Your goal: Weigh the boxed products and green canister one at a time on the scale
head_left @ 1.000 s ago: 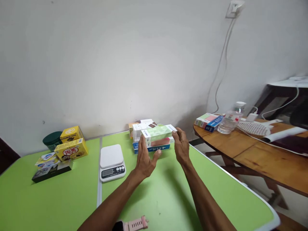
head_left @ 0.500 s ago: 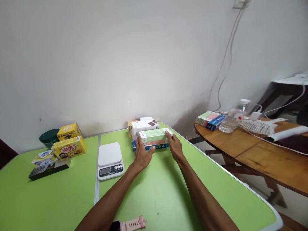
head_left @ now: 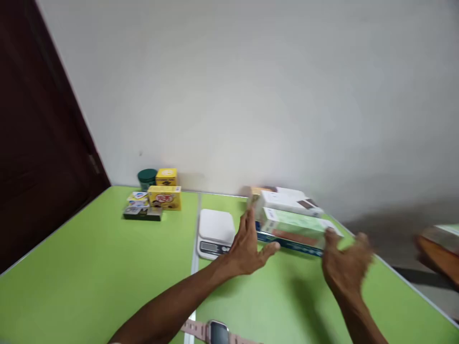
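Observation:
A stack of flat boxes lies at the far right of the green table [head_left: 89,272]: a pale green box [head_left: 296,222] on top, a blue box [head_left: 287,242] under it, a white box [head_left: 287,200] behind. My left hand [head_left: 251,243] is open, fingers stretched up against the left end of the stack. My right hand [head_left: 346,265] is blurred by motion, fingers apart, just off the right end of the green box and holding nothing.
A white kitchen scale [head_left: 215,224] sits left of the stack. Further left stand yellow boxes [head_left: 165,197], a green jar [head_left: 147,177] and a black box [head_left: 142,213]. A pink watch [head_left: 215,331] lies near me. A dark door [head_left: 36,143] is left, a wooden table [head_left: 437,248] right.
The view has swung left, so the door shows and the wooden table has slid to the edge. My right hand has drawn back from the green box's end; my left hand stays by the stack.

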A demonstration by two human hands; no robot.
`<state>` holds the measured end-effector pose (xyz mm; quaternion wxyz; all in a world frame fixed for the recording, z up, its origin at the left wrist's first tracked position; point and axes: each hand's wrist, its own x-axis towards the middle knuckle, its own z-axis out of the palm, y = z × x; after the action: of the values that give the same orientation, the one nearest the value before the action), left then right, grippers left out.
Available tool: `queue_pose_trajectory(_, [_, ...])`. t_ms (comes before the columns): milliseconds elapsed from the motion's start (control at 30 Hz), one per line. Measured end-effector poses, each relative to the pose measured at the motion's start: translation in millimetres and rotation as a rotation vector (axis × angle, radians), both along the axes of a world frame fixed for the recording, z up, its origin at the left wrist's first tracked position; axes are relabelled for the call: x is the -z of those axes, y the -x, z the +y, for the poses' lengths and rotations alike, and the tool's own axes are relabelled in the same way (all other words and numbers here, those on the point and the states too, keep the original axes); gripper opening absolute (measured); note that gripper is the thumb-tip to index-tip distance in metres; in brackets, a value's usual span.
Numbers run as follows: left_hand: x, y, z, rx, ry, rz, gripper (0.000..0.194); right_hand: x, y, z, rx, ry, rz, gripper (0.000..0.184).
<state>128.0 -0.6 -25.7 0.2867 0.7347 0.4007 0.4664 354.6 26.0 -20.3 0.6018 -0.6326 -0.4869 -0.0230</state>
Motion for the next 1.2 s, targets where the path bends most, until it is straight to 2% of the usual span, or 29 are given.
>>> queue_pose_trajectory(33, [1.2,20,-6,-0.059,-0.075,0.013,0.103,-2.8,13,-6,0.047,-0.032,-0.024,0.105])
queue_pose_trajectory(100, [8.4,72,-17,-0.278,-0.191,0.024,0.097,-9.7,55,-21,-0.021,-0.078,-0.087,0.097])
queue_pose_trajectory(167, [19.5,135,-24,-0.57,-0.255,0.022,0.093,-13.6,115,-40,-0.297,-0.082,-0.119,0.074])
queue_pose_trajectory(233, [31.1,202,-27,-0.817,-0.269,0.008,0.092,-8.6,185,-53,-0.626,-0.038,-0.098,0.057])
queue_pose_trajectory(300, [40.4,264,-28,-1.055,-0.197,-0.046,0.096,7.2,255,-56,-0.879,0.083,-0.025,0.057])
queue_pose_trajectory(333, [43.9,291,-29,-1.152,-0.124,-0.091,0.099,18.0,286,-54,-0.956,0.167,0.02,0.062])
queue_pose_trajectory(400, [49.1,334,-30,-1.206,0.042,-0.215,0.101,40.9,340,-44,-1.026,0.322,0.131,0.077])
queue_pose_trajectory(500, [53.5,368,-32,-1.111,0.185,-0.295,0.091,66.4,395,-25,-1.005,0.411,0.237,0.099])
queue_pose_trajectory(567, [54.9,374,-31,-1.066,0.242,-0.256,0.084,74.3,418,-16,-1.014,0.41,0.261,0.103])
queue_pose_trajectory(667, [56.2,370,-30,-1.048,0.303,-0.181,0.08,78.1,439,-14,-1.043,0.377,0.253,0.099])
queue_pose_trajectory(767, [56.4,359,-34,-1.077,0.271,-0.182,0.076,78.0,443,-22,-1.009,0.361,0.265,0.094])
queue_pose_trajectory(867, [51.1,343,-42,-1.127,0.18,-0.227,0.074,70.1,431,-36,-1.026,0.37,0.291,0.096])
queue_pose_trajectory(933, [43.1,326,-48,-1.12,0.086,-0.237,0.076,57.2,415,-45,-1.03,0.336,0.292,0.096])
queue_pose_trajectory(1000, [33.4,303,-54,-1.055,-0.02,-0.238,0.076,38.9,390,-52,-0.986,0.264,0.27,0.093])
queue_pose_trajectory(1100, [23.1,257,-61,-0.864,-0.128,-0.238,0.075,10.5,337,-57,-0.859,0.173,0.221,0.088])
queue_pose_trajectory(1200, [23.8,209,-65,-0.619,-0.127,-0.217,0.074,-5.0,273,-59,-0.731,0.164,0.205,0.086])
